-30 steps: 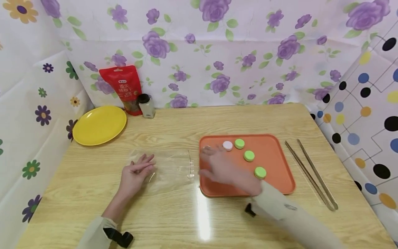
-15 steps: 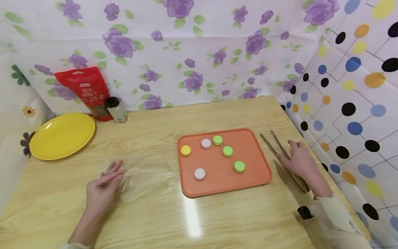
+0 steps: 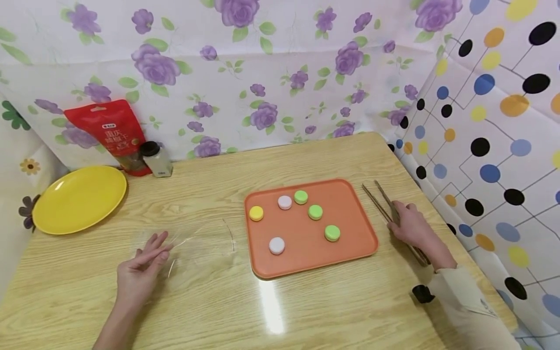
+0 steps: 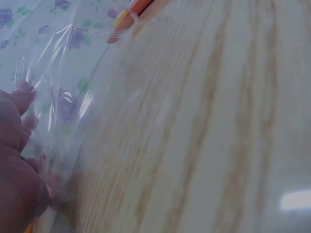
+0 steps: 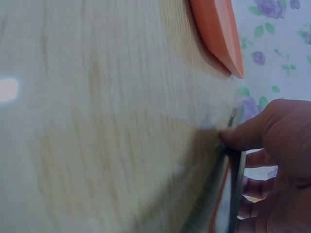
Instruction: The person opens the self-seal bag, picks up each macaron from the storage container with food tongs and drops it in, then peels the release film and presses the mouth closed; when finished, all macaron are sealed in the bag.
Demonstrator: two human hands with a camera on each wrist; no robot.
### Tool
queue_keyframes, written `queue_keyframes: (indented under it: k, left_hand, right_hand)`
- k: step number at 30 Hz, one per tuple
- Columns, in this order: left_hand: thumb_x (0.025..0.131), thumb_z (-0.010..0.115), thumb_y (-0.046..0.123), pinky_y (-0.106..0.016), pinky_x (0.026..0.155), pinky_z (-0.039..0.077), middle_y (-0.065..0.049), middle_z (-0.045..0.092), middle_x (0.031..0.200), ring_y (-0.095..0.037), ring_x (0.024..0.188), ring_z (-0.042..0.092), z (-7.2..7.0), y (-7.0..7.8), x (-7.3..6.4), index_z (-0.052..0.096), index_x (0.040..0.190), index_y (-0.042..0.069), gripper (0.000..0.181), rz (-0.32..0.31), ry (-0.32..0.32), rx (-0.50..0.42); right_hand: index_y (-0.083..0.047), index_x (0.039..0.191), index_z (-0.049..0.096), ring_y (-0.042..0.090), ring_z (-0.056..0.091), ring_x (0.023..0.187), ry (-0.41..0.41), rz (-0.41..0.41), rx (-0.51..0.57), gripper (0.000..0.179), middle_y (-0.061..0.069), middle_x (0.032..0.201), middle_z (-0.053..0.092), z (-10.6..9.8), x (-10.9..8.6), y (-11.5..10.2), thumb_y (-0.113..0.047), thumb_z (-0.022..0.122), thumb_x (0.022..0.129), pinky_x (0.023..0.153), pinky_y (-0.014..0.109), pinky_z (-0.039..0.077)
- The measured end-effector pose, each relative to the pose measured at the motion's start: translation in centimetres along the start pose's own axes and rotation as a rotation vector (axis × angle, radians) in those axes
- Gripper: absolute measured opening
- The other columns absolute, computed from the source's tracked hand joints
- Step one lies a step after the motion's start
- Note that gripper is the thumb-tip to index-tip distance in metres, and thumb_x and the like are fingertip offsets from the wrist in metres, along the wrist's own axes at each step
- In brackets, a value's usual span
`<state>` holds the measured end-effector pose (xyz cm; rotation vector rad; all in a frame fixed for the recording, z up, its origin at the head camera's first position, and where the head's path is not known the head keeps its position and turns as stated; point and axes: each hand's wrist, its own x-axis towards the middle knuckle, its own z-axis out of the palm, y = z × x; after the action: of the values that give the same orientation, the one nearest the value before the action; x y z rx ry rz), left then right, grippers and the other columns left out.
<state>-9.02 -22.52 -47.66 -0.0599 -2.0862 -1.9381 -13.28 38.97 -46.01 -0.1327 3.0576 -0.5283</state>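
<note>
My left hand point(image 3: 142, 267) pinches the near-left end of a clear plastic bag point(image 3: 203, 245), which spreads flat toward the tray in the head view. Shiny creases of this film also run past the fingers in the left wrist view. At the right, my right hand point(image 3: 413, 226) holds metal tongs point(image 3: 377, 203), whose tips point away from me. The right wrist view has the thumb on one side of the tongs point(image 5: 235, 184) and the fingers on the other. Between the hands lies an orange tray point(image 3: 302, 255) with green macarons point(image 3: 315, 212), pale lilac macarons point(image 3: 277, 245) and one yellow macaron point(image 3: 255, 213).
A yellow plate point(image 3: 80, 199) lies at the back left. Beside it a red pouch point(image 3: 111, 131) leans on the floral cloth, with a black-capped shaker point(image 3: 156, 159) next to it. A dotted cloth point(image 3: 485, 175) borders the table on the right.
The right hand has left the tray, reached right and taken hold of the tongs. The left hand keeps its hold on the bag. The head view has swung to the right.
</note>
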Motion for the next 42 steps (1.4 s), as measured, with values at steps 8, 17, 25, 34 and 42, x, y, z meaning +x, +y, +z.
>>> queue_keyframes:
  k: [8, 17, 25, 34, 42]
  left_hand:
    - [0.087, 0.064, -0.021, -0.053, 0.119, -0.005, -0.015, 0.065, 0.125, -0.016, 0.134, 0.048, 0.1, -0.4, 0.1, 0.070, 0.100, -0.016, 0.015, 0.023, -0.022, -0.009]
    - [0.088, 0.065, -0.019, -0.053, 0.119, -0.005, -0.016, 0.065, 0.125, -0.019, 0.137, 0.046, -0.1, -0.3, 0.3, 0.069, 0.100, -0.017, 0.013, 0.028, -0.034, 0.029]
    - [0.088, 0.065, -0.018, -0.054, 0.119, -0.005, -0.016, 0.065, 0.124, -0.019, 0.137, 0.046, -0.1, -0.1, 0.5, 0.071, 0.099, -0.015, 0.013, 0.033, -0.033, 0.042]
    - [0.089, 0.065, -0.017, -0.053, 0.120, -0.006, -0.015, 0.064, 0.126, -0.020, 0.138, 0.044, -0.3, -0.2, 0.5, 0.070, 0.101, -0.016, 0.014, 0.027, -0.035, 0.033]
    - [0.088, 0.066, -0.017, -0.053, 0.119, -0.005, -0.017, 0.062, 0.129, -0.024, 0.141, 0.039, -0.2, -0.4, 0.4, 0.070, 0.101, -0.015, 0.014, 0.026, -0.059, 0.063]
  right_hand:
    - [0.008, 0.133, 0.044, 0.055, 0.047, 0.086, 0.162, -0.105, 0.052, 0.055, 0.039, 0.099, 0.046, 0.3, -1.2, -0.5, 0.006, 0.062, 0.081, 0.070, 0.065, 0.040]
    - [-0.003, 0.133, 0.051, 0.025, 0.043, 0.076, 0.197, -0.446, 0.052, 0.069, 0.015, 0.090, 0.050, -0.1, -3.4, -2.8, 0.021, 0.072, 0.072, 0.065, 0.039, 0.031]
    - [-0.007, 0.135, 0.053, 0.017, 0.038, 0.079, 0.109, -0.488, 0.040, 0.072, 0.009, 0.097, 0.050, -0.3, -5.8, -3.4, 0.020, 0.073, 0.072, 0.066, 0.032, 0.032]
    - [-0.006, 0.133, 0.056, 0.018, 0.038, 0.080, 0.102, -0.521, 0.009, 0.071, 0.008, 0.098, 0.050, 0.5, -6.1, -3.5, 0.020, 0.076, 0.069, 0.066, 0.032, 0.036]
    - [-0.003, 0.136, 0.056, 0.019, 0.039, 0.081, 0.075, -0.511, 0.011, 0.071, 0.010, 0.103, 0.052, 1.0, -6.0, -4.0, 0.020, 0.075, 0.071, 0.065, 0.030, 0.038]
